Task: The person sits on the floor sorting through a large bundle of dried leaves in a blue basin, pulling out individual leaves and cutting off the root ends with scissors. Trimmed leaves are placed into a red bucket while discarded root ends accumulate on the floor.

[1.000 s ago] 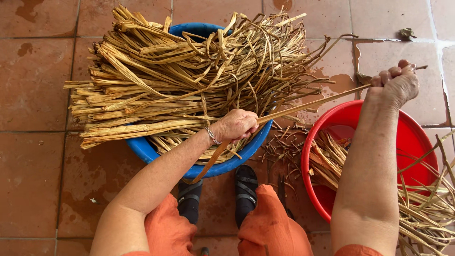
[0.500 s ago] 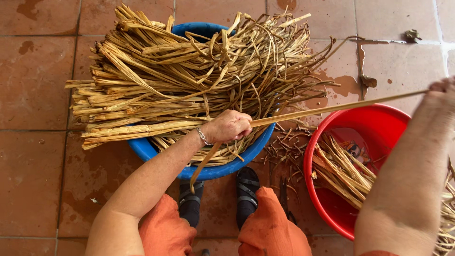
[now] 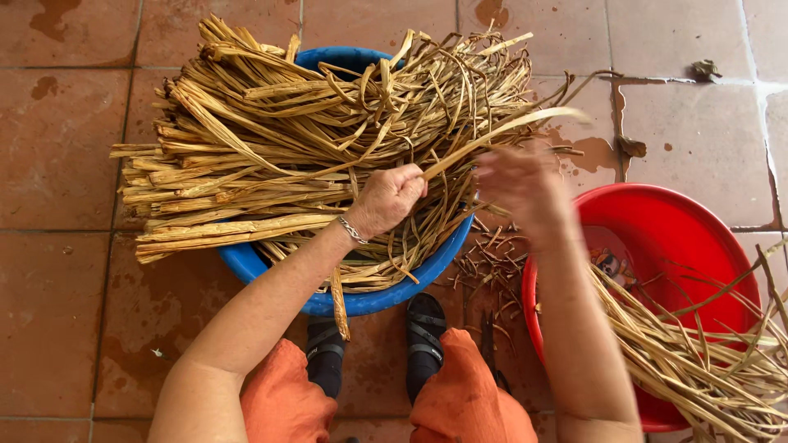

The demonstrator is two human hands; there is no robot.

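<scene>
The left hand (image 3: 392,197) is closed in a fist around one end of a long pale dried strip (image 3: 501,131), gripping it just above the heaped pile; a thin metal bracelet (image 3: 352,230) sits on that wrist. The strip runs up and to the right from the fist, passing over the pile and ending in a blurred tip above the right hand. The right hand (image 3: 521,184) hovers just to the right of the left one, motion-blurred, with fingers loosely spread; whether it touches the strip cannot be told.

Under the left hand lies a thick heap of dried plant strips (image 3: 287,148), tan and straw-coloured, stacked mostly crosswise and spilling over both sides of a round blue basin (image 3: 246,267), which they almost cover. To the right, just beside the blue basin, stands a red basin (image 3: 681,221) holding a looser bundle of thinner strips (image 3: 689,361) that hang over its lower right rim. Between the two basins small brown trimmings (image 3: 492,262) are scattered on the floor (image 3: 66,312), which is laid with reddish-brown tiles, stained darker in patches. At the lower edge show orange-clad knees (image 3: 468,402) and two black sandals (image 3: 427,328), set close against the blue basin.
</scene>
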